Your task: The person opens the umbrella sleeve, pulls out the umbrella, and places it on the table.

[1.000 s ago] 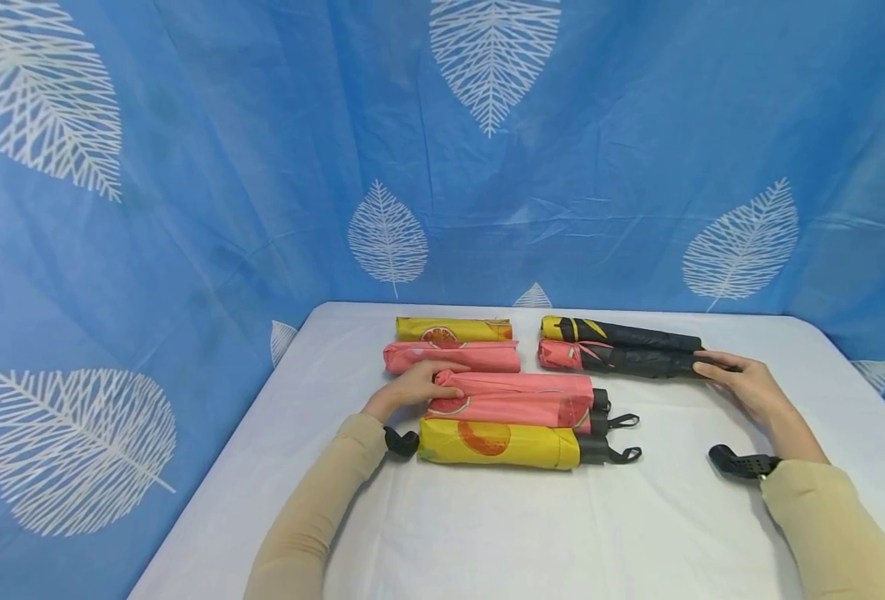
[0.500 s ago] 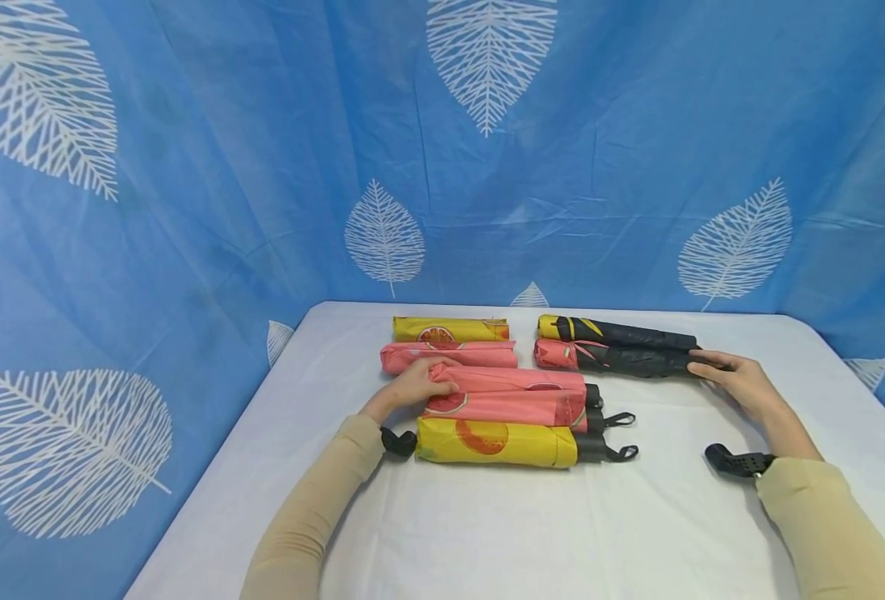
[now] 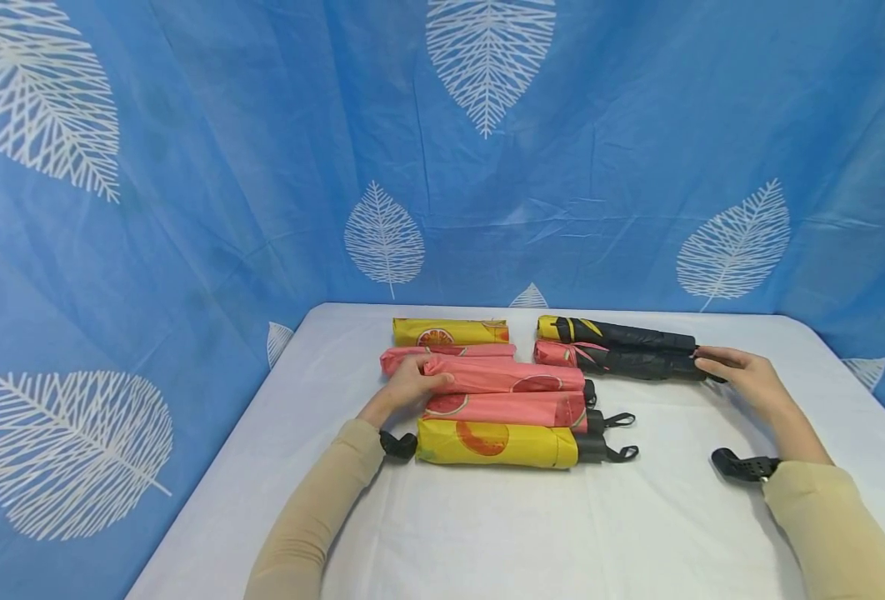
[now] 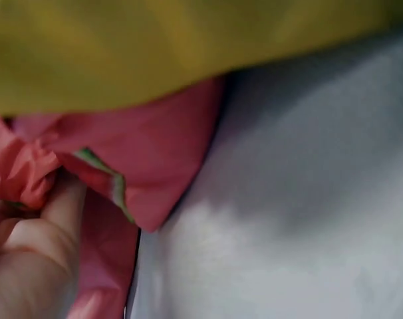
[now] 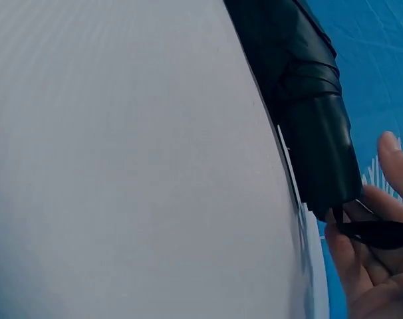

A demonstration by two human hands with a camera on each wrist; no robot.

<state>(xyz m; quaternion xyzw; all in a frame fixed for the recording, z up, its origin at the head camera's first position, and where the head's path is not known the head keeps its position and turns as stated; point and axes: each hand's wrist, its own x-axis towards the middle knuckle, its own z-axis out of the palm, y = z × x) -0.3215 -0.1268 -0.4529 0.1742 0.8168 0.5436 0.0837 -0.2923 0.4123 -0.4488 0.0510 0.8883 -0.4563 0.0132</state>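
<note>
Folding umbrellas lie crosswise on the white table. My left hand (image 3: 408, 383) grips the left end of a pink umbrella (image 3: 502, 375) with a fruit print. In the left wrist view, its thumb and fingers are among bunched pink fabric (image 4: 28, 166). Directly in front lie a second pink umbrella (image 3: 510, 408) and a yellow umbrella (image 3: 487, 442), black handles to the right. My right hand (image 3: 750, 383) is at the handle end of a black umbrella with a pink tip (image 3: 637, 362). In the right wrist view, its fingers touch the wrist strap (image 5: 378, 234), thumb apart.
Behind the left hand lie a pink roll (image 3: 487, 352) and a yellow roll (image 3: 450, 331), no handles showing. A black umbrella with a yellow tip (image 3: 637, 335) lies at the back right. Blue leaf-printed cloth (image 3: 600, 167) hangs behind the white table (image 3: 525, 533).
My left hand has shifted the gripped pink umbrella away from me, so it now partly covers the pink roll behind it. The right hand has drawn slightly to the right.
</note>
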